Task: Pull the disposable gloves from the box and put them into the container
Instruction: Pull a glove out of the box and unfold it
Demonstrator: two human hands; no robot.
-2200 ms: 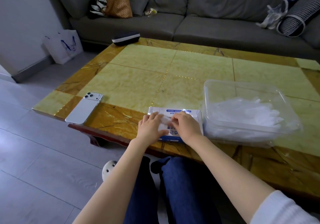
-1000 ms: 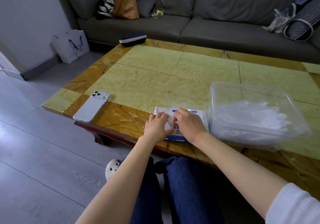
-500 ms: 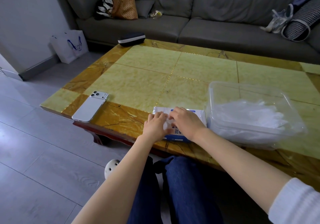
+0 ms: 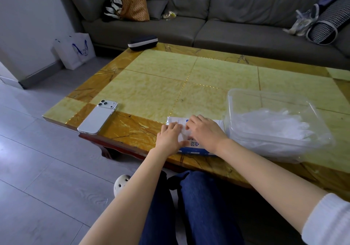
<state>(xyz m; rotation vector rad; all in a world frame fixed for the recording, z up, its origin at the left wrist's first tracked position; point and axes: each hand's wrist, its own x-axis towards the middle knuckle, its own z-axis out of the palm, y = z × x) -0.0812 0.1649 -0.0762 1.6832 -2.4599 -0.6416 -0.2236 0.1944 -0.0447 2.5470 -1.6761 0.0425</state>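
- One flat white-and-blue cardboard glove box (image 4: 197, 147) lies at the near edge of the yellow-and-brown stone worktop (image 4: 161, 85), with both hands on it.
- The left grip (image 4: 169, 137) lies with straight fingers pressing the box top and holds nothing.
- The right grip (image 4: 205, 131) curls its fingertips at the opening, where one wisp of clear film glove (image 4: 183, 133) shows. Whether they pinch it I cannot tell.
- Just right of the box, one clear plastic container (image 4: 229, 108) holds a heap of clear gloves (image 4: 272, 125), too tangled to count.
- To the left, one white phone (image 4: 98, 117) lies face down.
- At the far left corner sits one dark case with a white band (image 4: 143, 42).
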